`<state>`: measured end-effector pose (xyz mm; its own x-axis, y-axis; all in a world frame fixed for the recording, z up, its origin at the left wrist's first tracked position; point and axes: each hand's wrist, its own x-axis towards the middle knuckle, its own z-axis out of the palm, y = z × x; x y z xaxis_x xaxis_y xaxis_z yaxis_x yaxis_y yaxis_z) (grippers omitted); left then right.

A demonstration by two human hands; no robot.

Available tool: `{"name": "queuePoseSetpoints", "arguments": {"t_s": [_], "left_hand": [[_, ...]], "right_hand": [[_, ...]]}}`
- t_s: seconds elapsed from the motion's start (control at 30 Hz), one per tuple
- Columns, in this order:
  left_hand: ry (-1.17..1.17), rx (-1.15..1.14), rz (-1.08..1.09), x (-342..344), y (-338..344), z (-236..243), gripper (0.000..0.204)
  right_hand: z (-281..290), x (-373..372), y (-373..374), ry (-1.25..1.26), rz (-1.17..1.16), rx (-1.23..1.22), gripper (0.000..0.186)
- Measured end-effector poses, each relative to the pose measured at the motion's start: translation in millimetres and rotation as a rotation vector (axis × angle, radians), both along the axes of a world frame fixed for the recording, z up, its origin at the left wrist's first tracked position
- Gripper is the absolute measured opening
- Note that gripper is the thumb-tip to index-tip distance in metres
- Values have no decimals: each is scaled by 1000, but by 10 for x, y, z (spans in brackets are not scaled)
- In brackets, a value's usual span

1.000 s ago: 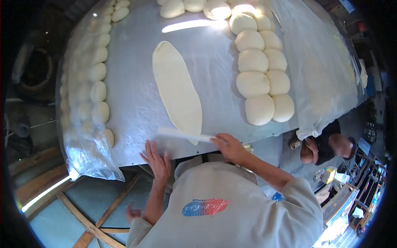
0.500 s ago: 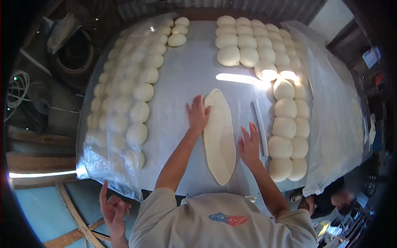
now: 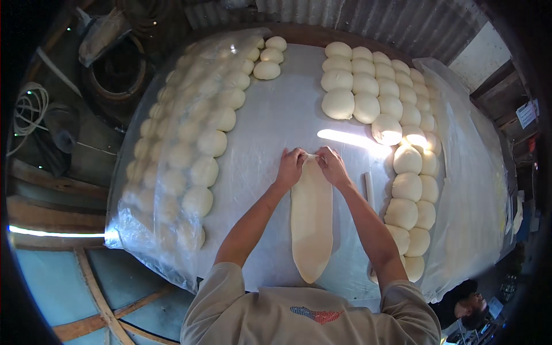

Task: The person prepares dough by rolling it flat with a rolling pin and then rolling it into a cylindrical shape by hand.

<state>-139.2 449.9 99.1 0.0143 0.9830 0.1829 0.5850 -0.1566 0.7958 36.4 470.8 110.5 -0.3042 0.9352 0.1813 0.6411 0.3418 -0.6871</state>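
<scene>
An elongated flat sheet of dough (image 3: 311,230) lies lengthwise on the metal table (image 3: 253,126) in front of me. My left hand (image 3: 291,163) and my right hand (image 3: 332,164) are side by side at its far end, each with fingers closed on the dough's edge, which looks narrow and folded between them. A thin pale rolling pin (image 3: 369,190) lies on the table just right of my right forearm, beside a band of round dough balls (image 3: 407,184).
More dough balls (image 3: 353,69) sit at the back right. At left, rows of balls are under clear plastic (image 3: 144,227). A plastic sheet (image 3: 463,190) covers the right side. A person (image 3: 466,305) is at the lower right; corrugated metal (image 3: 391,23) stands behind.
The rolling pin left my right hand and now lies at the right. Both my hands moved forward and closed on the dough's far end. Another hand at lower left is gone from view.
</scene>
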Motion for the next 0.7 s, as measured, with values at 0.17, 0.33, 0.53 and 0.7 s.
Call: {"name": "queuePoseSetpoints", "arguments": {"t_s": [0.17,0.33,0.53,0.7], "left_hand": [[-365,-66,-40,-49,-236,271,13],[-518,-271,-169,14,-835,896,18],[-640,-246,-294,132,-1704,1975,16],[-583,-233,-329,174,-2336,2689,15]], "right_hand": [[304,71,-294,345,-34,-235,11],[923,479,-909,582,37,-348,11],[1940,820,-1699,686,171,-444,14],[2712,883,-2322,729,266,-422,13]]}}
